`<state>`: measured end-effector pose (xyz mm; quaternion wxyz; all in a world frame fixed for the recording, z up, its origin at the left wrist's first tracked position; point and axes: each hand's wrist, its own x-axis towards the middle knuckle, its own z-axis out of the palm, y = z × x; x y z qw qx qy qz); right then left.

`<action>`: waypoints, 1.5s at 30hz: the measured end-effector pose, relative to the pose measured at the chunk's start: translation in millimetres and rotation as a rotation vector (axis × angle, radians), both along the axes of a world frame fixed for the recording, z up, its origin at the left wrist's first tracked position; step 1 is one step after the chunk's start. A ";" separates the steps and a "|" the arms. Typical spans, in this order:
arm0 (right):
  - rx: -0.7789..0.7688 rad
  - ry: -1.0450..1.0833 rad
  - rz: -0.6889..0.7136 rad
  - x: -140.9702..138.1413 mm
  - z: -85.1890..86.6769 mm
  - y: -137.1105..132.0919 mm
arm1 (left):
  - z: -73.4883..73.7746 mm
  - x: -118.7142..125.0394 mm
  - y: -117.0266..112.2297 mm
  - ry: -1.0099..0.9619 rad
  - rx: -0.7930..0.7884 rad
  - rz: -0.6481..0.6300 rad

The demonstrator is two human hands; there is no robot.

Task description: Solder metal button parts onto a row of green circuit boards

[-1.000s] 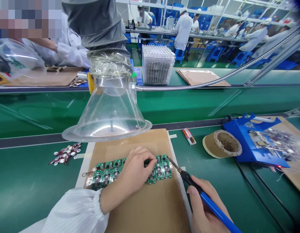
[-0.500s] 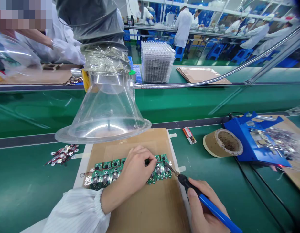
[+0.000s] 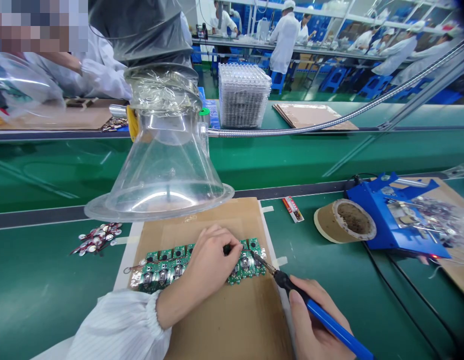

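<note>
A panel of green circuit boards (image 3: 163,274) lies on a brown cardboard sheet (image 3: 247,320). My left hand (image 3: 217,255) rests over the middle of the panel, its thumb and index finger pinched together; what they hold, if anything, I cannot make out. In my right hand (image 3: 318,315) is a soldering iron (image 3: 310,305) with a blue handle and black collar. Its tip meets the right end of the panel, near the upper row of small boards. My left hand hides the boards in the middle. A red wire with a silver disc (image 3: 143,262) sits at the panel's left end.
Above the cardboard hangs a clear fume hood (image 3: 168,180). Small wired discs (image 3: 99,239) lie in a pile at left. To the right are a small red packet (image 3: 292,209), a cardboard ring (image 3: 344,221) and a blue stand (image 3: 400,230). A co-worker's sleeve (image 3: 104,77) is across the bench.
The soldering iron and my right hand have shifted very slightly to the left. My left hand and the circuit boards stay where they were.
</note>
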<state>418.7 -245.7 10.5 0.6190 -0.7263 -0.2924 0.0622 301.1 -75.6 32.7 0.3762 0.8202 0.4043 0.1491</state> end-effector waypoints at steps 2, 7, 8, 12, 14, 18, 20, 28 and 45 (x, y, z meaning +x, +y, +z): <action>-0.006 0.006 0.007 0.4 -0.6 -0.4 | 0.4 0.2 -0.2 0.002 -0.010 0.003; 0.001 0.005 0.003 0.3 -1.0 -0.8 | 0.8 -0.1 -1.0 0.000 -0.017 0.005; 0.000 -0.001 0.000 0.2 -0.9 -0.6 | 0.7 -0.3 -1.0 -0.002 -0.015 0.005; 0.002 -0.011 -0.013 -0.4 0.0 0.5 | 0.0 -0.7 -0.8 -0.009 -0.009 0.004; 0.019 -0.006 -0.015 -0.5 0.3 1.0 | -0.1 -0.8 -0.9 -0.006 -0.007 0.003; 0.009 -0.021 -0.012 -0.4 0.3 0.8 | -0.2 -1.1 -1.6 -0.007 -0.007 0.004; -0.009 -0.027 -0.008 -0.3 0.2 0.3 | -0.2 -1.2 -1.6 -0.015 -0.007 0.007; 0.015 0.002 -0.010 -1.0 0.0 0.7 | 0.3 -0.8 -1.4 -0.015 0.000 0.004; 0.012 -0.006 -0.055 -1.5 2.2 2.1 | -0.2 -0.3 -1.7 -0.005 0.010 0.007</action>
